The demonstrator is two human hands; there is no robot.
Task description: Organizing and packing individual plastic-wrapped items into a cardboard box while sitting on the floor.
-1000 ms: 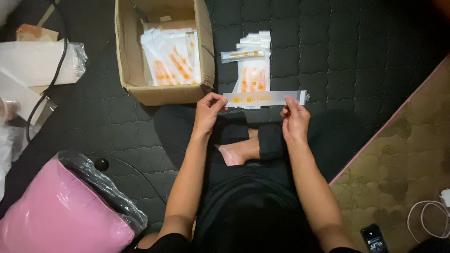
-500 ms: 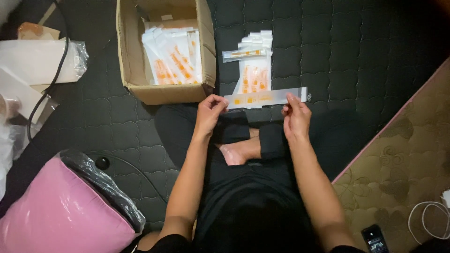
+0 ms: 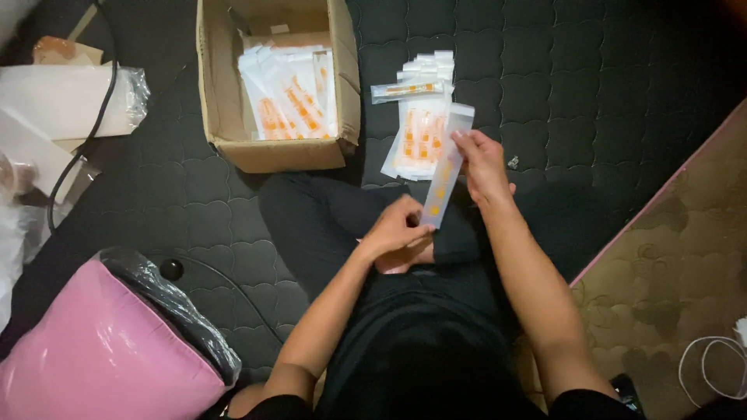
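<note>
We can't read the blurred orange print on the long clear plastic packet [image 3: 445, 167]; pink plastic-wrapped cushion [image 3: 93, 350] runs off frame.

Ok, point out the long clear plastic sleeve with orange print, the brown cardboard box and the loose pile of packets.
long clear plastic sleeve [image 3: 443, 173], head view, mid-length.
brown cardboard box [image 3: 282, 154], head view, near wall.
loose pile of packets [image 3: 412, 138], head view, top packet.

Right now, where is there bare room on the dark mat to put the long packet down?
Bare mat lies right of the packet pile, up to the pink edge. More lies left of the cardboard box, though a black cable crosses it. Between box and pile it is crowded. Both hands hold the long packet.
</note>
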